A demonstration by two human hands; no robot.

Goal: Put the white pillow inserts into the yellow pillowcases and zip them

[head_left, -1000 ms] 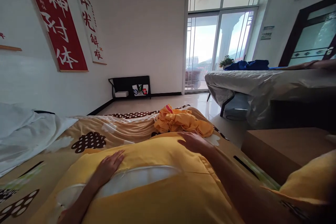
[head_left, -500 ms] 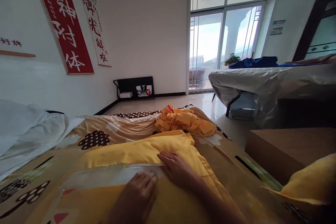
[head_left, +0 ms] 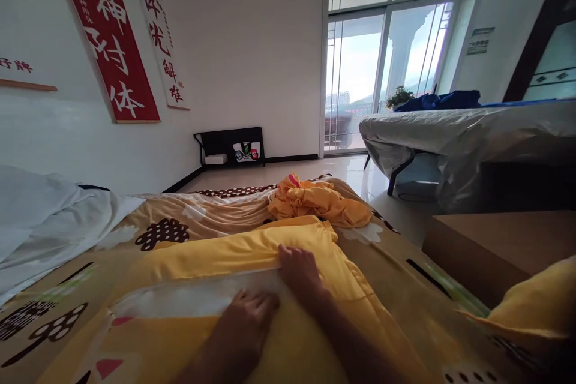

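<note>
Pinching slit edge of yellow cover (head_left: 216, 252): right hand (head_left: 300, 273) | left hand (head_left: 247, 321): curled, hold unclear | blanket (head_left: 108, 261) leftward

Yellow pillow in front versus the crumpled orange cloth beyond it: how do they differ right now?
The yellow pillow is spread broad, while the orange cloth is bunched in a smaller-looking heap. The pillow has a long opening showing white inside; the cloth shows none. Left hand and right hand are on the pillow, neither on the cloth. Both lie on the patterned blanket.
</note>
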